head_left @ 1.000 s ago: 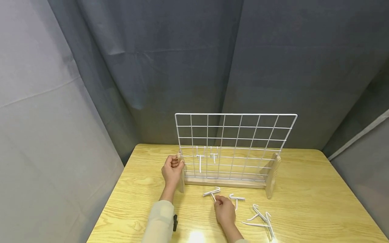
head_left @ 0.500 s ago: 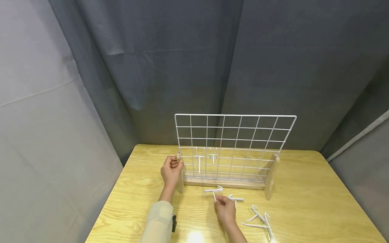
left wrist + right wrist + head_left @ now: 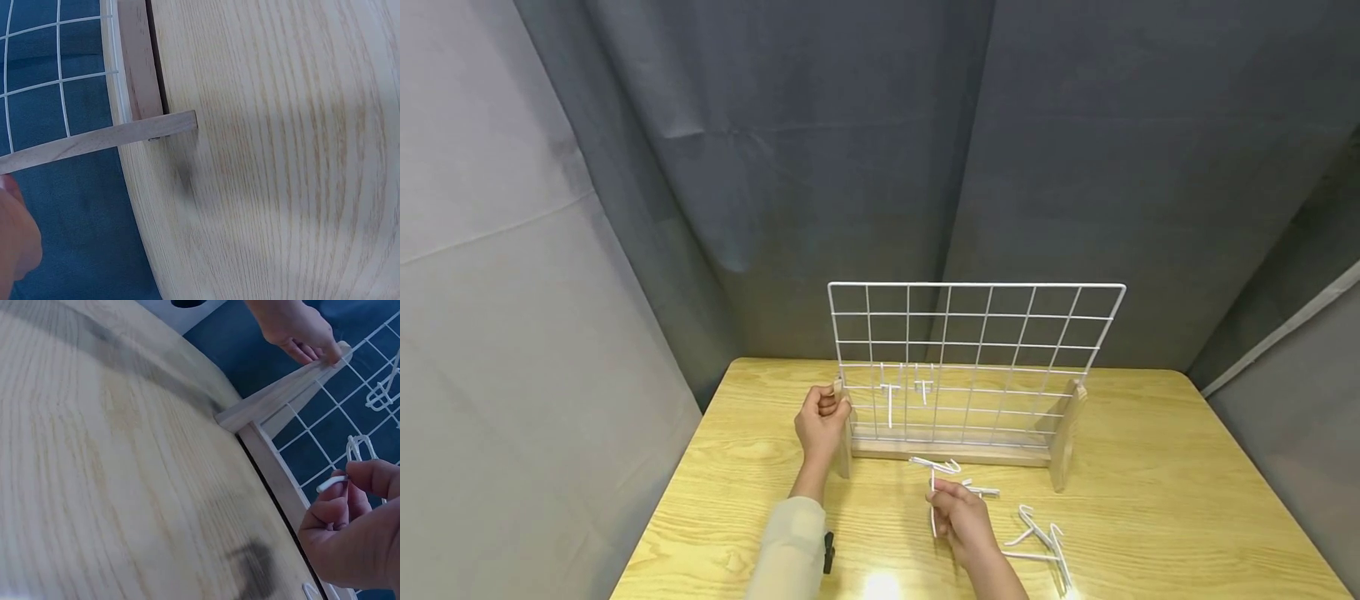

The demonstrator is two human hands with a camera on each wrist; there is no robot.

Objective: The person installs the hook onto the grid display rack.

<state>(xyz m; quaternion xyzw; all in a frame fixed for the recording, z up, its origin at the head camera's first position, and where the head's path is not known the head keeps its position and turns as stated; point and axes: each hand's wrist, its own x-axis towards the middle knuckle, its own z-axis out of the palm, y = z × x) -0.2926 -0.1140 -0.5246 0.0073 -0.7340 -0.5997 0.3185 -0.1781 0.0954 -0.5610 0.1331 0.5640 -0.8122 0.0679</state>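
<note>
My left hand (image 3: 820, 423) grips the top of the left wooden upright (image 3: 846, 457) of a stand that holds a white wire grid panel (image 3: 977, 285). In the left wrist view, part of this hand (image 3: 19, 240) shows below the upright. My right hand (image 3: 967, 525) pinches a white wire grid hook (image 3: 933, 467) by its prong, in front of the stand's base. The hook's crossbar points up toward the panel, and the prong's tip (image 3: 331, 482) sticks out past the thumb in the right wrist view. A longer hook (image 3: 891, 407) and a shorter hook (image 3: 923, 387) hang on the panel's left part.
Another white hook (image 3: 985, 492) lies just behind my right hand, partly covered by it. Two more hooks (image 3: 1030, 527) lie close together on the wooden table (image 3: 1150, 467) to the right. The right wooden upright (image 3: 1063, 450) stands beyond them. Grey curtains (image 3: 850, 167) enclose the table.
My right hand has lifted the hook and turned it, so its prong now stands more upright with the lower end showing beneath the fingers. My left hand keeps its grip on the upright.
</note>
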